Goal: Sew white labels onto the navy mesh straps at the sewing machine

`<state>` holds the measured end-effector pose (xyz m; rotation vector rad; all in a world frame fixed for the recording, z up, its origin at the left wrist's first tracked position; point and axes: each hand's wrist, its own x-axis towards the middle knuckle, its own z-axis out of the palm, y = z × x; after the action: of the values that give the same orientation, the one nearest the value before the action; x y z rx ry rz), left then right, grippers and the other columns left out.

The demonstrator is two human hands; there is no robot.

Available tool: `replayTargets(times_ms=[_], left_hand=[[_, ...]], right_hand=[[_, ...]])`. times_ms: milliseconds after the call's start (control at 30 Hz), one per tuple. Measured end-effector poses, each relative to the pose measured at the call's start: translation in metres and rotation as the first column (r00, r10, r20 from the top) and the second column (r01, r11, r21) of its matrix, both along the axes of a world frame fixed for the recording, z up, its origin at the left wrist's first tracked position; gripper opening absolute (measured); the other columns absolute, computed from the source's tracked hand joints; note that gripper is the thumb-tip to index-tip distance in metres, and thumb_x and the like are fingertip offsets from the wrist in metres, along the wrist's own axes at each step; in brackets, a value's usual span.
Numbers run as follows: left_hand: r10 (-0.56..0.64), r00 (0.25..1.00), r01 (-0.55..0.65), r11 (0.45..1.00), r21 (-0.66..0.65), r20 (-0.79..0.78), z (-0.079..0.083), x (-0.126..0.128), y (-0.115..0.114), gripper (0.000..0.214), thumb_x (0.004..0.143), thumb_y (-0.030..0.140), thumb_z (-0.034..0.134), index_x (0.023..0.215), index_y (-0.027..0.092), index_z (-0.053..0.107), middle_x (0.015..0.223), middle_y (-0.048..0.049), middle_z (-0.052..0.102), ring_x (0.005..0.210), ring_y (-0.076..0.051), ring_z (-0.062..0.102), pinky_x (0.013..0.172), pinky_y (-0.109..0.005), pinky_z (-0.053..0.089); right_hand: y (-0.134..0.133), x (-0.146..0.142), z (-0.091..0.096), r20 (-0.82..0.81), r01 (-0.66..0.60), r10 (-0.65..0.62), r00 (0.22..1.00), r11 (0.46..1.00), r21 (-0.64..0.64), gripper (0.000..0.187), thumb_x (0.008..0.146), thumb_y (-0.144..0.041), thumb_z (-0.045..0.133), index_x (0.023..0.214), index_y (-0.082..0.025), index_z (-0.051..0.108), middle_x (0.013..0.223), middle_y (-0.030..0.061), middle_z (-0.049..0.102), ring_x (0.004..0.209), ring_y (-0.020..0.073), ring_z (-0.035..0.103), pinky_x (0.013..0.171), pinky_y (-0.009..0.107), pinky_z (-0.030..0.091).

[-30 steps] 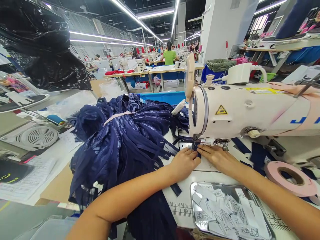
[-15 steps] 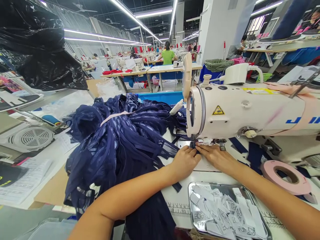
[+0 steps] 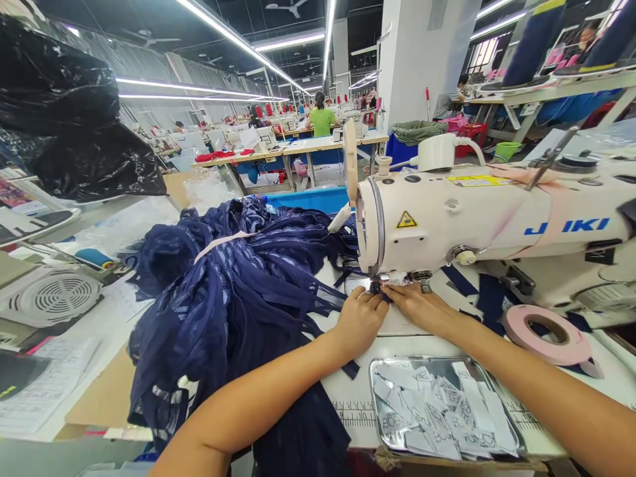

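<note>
My left hand (image 3: 362,321) is at the front of the sewing machine's (image 3: 437,218) presser foot, its fingers closed on a small piece of navy fabric (image 3: 384,297). From the other side my right hand (image 3: 415,306) pinches the same piece, fingertips close to the foot. Most of that piece is covered by my fingers. A large heap of navy lace garments (image 3: 213,285) spreads to the left of my left hand and hangs over the table's front edge.
In front of my right forearm sits a metal tray (image 3: 373,397) of printed white labels (image 3: 442,407). A pink tape roll (image 3: 574,338) and navy scraps (image 3: 491,295) lie to the right. A black plastic bag (image 3: 94,132) hangs at left. A person in green (image 3: 322,120) sits farther back.
The camera view has turned slightly right, so the machine and tray appear farther left. Both hands stay at the presser foot with the navy fabric.
</note>
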<state>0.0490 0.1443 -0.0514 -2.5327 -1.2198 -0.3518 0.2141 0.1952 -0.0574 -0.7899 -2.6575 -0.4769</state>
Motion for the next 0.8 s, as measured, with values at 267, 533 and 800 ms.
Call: replayTargets(times_ms=[267, 533, 800], left_hand=[[-0.1, 0.994, 0.106, 0.98, -0.171, 0.041, 0.015, -0.041, 0.006, 0.025, 0.079, 0.004, 0.044, 0.098, 0.013, 0.057, 0.101, -0.0067, 0.065, 0.104, -0.021, 0.054, 0.093, -0.039, 0.035], [-0.012, 0.982, 0.062, 0.961, -0.268, 0.187, 0.02, -0.053, 0.017, 0.04, 0.067, 0.003, 0.044, 0.103, 0.016, 0.058, 0.109, -0.0062, 0.062, 0.112, -0.02, 0.049, 0.099, -0.044, 0.028], [-0.092, 0.992, 0.112, 0.958, -0.263, 0.086, 0.016, -0.042, 0.004, 0.039, 0.078, 0.005, 0.039, 0.114, 0.015, 0.052, 0.121, -0.0093, 0.055, 0.115, -0.02, 0.047, 0.099, -0.049, 0.025]], right_hand=[[0.002, 0.007, 0.003, -0.145, -0.138, 0.124, 0.982, 0.987, -0.088, 0.028, 0.082, -0.022, 0.043, 0.099, -0.015, 0.065, 0.096, 0.0098, 0.066, 0.083, 0.0207, 0.061, 0.074, 0.034, 0.05], [-0.014, 0.002, 0.005, -0.114, -0.119, 0.094, 0.989, 0.964, -0.238, 0.029, 0.084, -0.024, 0.042, 0.104, -0.016, 0.062, 0.1, 0.011, 0.06, 0.086, 0.0217, 0.058, 0.066, 0.034, 0.052], [-0.009, 0.004, 0.002, -0.181, -0.135, 0.075, 0.981, 0.929, -0.345, 0.029, 0.083, -0.026, 0.044, 0.106, -0.019, 0.06, 0.102, 0.0089, 0.058, 0.089, 0.0198, 0.058, 0.074, 0.034, 0.051]])
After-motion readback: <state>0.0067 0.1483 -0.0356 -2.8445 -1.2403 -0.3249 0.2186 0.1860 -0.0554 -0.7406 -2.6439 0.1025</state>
